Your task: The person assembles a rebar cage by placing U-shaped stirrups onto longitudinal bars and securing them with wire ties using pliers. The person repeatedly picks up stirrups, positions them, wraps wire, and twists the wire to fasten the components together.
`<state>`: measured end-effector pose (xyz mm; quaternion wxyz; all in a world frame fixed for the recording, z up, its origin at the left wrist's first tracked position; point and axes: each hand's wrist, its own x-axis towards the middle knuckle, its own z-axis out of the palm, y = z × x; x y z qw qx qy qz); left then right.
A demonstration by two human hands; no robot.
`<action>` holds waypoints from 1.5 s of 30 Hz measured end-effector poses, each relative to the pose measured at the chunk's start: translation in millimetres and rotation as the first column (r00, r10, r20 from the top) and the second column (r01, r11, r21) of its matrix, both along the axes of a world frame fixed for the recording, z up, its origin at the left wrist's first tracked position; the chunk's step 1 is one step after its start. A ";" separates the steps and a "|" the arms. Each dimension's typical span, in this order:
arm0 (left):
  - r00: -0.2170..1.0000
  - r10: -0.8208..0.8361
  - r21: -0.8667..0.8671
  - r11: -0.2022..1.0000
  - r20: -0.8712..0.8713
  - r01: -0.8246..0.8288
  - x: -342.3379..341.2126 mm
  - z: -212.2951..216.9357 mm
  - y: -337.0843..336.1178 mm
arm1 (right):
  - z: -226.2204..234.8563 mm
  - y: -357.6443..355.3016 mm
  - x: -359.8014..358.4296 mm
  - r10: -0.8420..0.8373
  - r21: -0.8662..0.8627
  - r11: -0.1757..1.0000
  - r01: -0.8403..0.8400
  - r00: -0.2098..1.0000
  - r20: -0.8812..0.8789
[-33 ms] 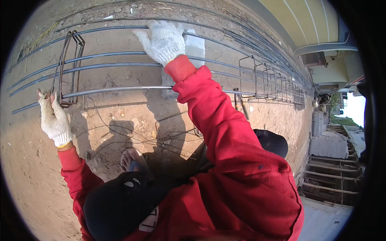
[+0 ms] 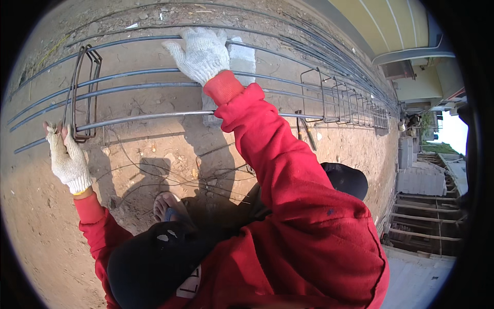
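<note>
Several long steel rebars (image 2: 149, 117) run left to right in front of me. Close to their left end stand bent rectangular stirrups (image 2: 74, 100) set around the bars. My left hand (image 2: 70, 162), in a white knit glove, has its fingers closed about the lower corner of the stirrups, beside the nearest bar; part of its grip is hidden. My right hand (image 2: 203, 55), gloved too, rests palm down across the far bars, thumb spread to the left. Beneath it, a pale concrete block (image 2: 242, 56) shows under the bars.
More stirrups (image 2: 355, 105) stand spaced along the bars toward the right. A dark two-handled tool (image 2: 310, 135) leans by the nearest bar. Thin wire (image 2: 139, 165) lies tangled on the dirt near my foot (image 2: 167, 206). Loose rebars (image 2: 329, 54) lie beyond.
The view has shifted slightly, so the bars and right hand sit a little farther left. Both hands keep their places on the steel.
</note>
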<state>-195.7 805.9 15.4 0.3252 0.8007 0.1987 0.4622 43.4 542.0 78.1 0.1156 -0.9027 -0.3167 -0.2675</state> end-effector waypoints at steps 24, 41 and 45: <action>0.989 0.137 -0.225 0.966 0.047 -0.123 -55.1 -8.5 -46.0 | -22.8 -229.7 -123.3 -0.362 -0.584 0.789 -0.193 0.623 -0.694; 0.987 -0.059 -0.505 0.862 -0.152 -0.026 -105.1 -57.2 -91.2 | -118.1 -257.1 -147.9 -0.376 -0.433 0.898 0.072 0.637 -0.673; 0.989 -0.045 -0.462 0.887 -0.144 -0.026 -102.3 -59.7 -87.7 | -115.9 -240.5 -157.6 -0.401 -0.387 0.908 0.160 0.605 -0.688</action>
